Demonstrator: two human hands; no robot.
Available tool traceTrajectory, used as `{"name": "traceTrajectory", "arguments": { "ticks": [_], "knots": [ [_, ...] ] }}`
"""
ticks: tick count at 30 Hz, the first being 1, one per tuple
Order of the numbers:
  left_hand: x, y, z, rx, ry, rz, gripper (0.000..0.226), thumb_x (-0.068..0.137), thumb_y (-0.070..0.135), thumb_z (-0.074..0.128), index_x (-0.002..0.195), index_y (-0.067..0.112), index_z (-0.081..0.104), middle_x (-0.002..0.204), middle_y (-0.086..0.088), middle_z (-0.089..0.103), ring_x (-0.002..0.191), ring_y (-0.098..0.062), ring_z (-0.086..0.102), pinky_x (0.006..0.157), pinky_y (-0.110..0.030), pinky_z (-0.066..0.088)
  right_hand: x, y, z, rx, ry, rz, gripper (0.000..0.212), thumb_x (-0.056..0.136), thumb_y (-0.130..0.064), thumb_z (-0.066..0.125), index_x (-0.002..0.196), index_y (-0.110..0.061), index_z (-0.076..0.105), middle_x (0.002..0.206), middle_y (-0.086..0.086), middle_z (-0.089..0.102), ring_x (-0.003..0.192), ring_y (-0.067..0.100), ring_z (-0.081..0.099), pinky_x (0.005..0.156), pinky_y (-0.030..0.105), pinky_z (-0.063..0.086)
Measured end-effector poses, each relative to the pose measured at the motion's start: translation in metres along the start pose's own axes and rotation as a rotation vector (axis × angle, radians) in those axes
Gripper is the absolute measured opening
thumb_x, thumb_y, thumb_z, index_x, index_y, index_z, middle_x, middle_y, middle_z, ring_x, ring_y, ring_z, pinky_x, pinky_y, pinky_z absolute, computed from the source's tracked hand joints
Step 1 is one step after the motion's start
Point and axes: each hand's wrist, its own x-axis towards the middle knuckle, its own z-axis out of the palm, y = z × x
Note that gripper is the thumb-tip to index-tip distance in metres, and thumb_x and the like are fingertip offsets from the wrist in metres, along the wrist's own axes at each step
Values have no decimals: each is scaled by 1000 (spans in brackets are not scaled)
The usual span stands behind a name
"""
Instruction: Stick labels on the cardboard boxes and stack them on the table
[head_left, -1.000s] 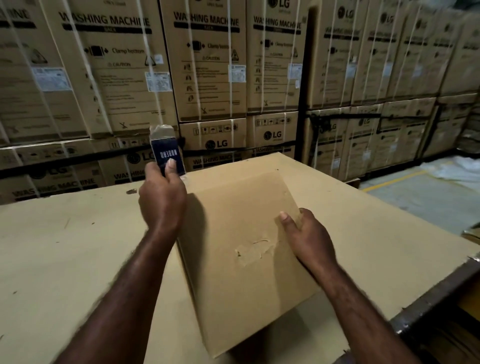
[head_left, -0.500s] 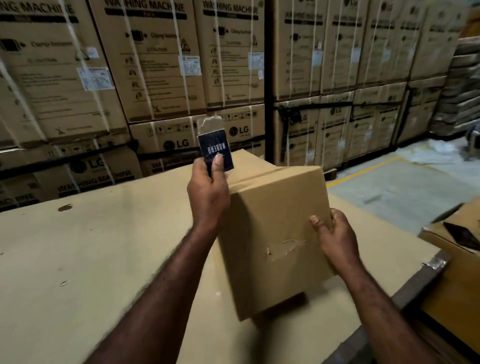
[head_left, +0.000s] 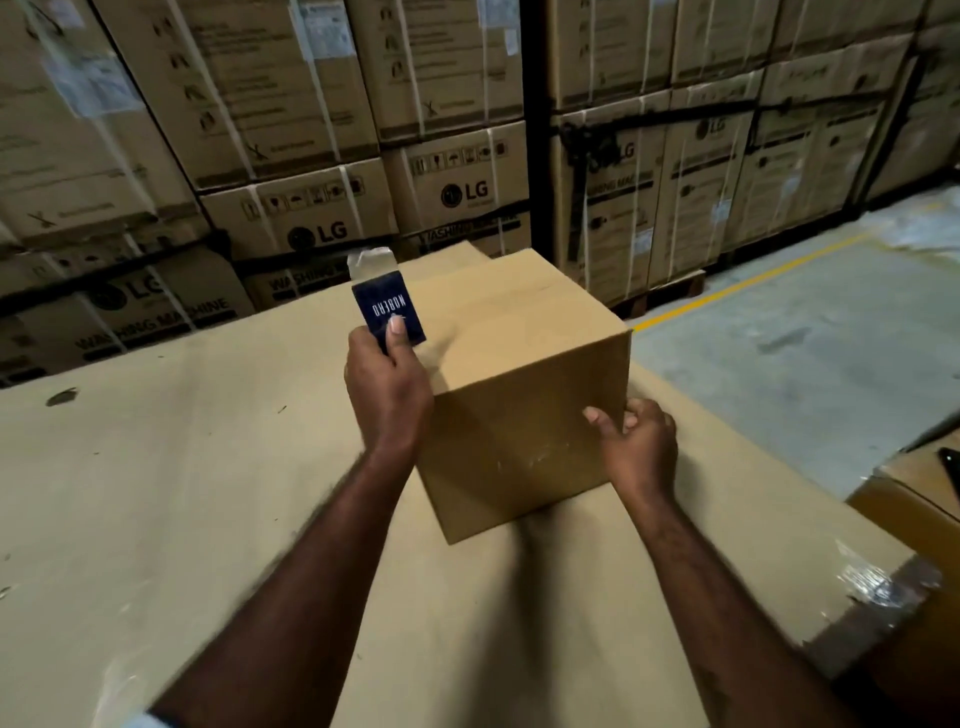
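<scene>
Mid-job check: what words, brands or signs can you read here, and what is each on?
"NOBERO": on the dark blue label in the left hand.
"LG": on several stacked cartons behind the table.
"WASHING MACHINE": on a low carton at the left.
White stickers and small print on the cartons: too blurred to read.
Brown box: no print visible.

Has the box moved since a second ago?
Yes. The box was tipped up with one face toward the camera; now it stands level, nearer the far corner of the table.
</scene>
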Motion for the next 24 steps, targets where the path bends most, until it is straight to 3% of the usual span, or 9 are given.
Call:
{"name": "traceTrajectory", "arguments": {
  "ticks": [6, 11, 18, 24],
  "knots": [
    [35, -12, 39, 75, 51, -17, 21, 104, 42, 39, 104, 22, 46, 99, 0, 60, 87, -18, 57, 69, -32, 43, 50, -5, 33, 23, -60, 18, 55, 83, -39, 76, 123, -5, 59, 112, 16, 60, 103, 31, 57, 86, 33, 44],
    [76, -25, 66, 116, 88, -39, 23, 104, 43, 39, 105, 22, 47, 100, -1, 61, 90, -21, 59, 73, -37, 49, 96, -14, 65, 30, -94, 18, 54, 81, -41, 78, 120, -7, 61, 109, 14, 63, 98, 31, 61, 81, 32, 45],
    [137, -40, 102, 148, 111, -67, 32, 105, 39, 39, 115, 11, 51, 101, 0, 56, 89, -16, 54, 68, -26, 35, 158, -27, 123, 46, -77, 0, 49, 79, -38, 80, 113, -8, 61, 106, 16, 67, 96, 33, 63, 82, 36, 48],
    [189, -64, 122, 168, 139, -69, 31, 105, 39, 39, 112, 11, 51, 100, -2, 57, 88, -16, 52, 70, -29, 35, 193, -39, 169, 19, -80, -17, 49, 82, -37, 78, 116, -8, 60, 110, 15, 67, 100, 33, 63, 76, 28, 39]
  ]
}}
